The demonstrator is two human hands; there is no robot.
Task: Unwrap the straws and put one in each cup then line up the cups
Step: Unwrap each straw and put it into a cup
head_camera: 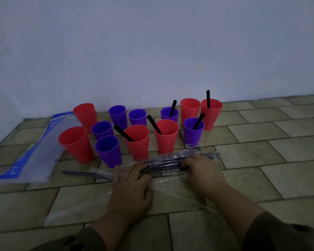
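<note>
A: Lying on the beige tiled floor (261,154), the bundle of black straws in clear plastic wrappers (169,161) is gripped at both ends. The left hand (130,182) is curled over its left end and the right hand (203,171) over its right.

B: And the tapered red and purple plastic cups (166,136)?

A: Clustered just behind it, not yet lined up. Five are seen with a bare black straw (154,124), seven without.

B: What could be spoiled?

A: Should a wrapper be torn with a jerk, the nearest cups could be toppled and loose straws scattered.
</note>
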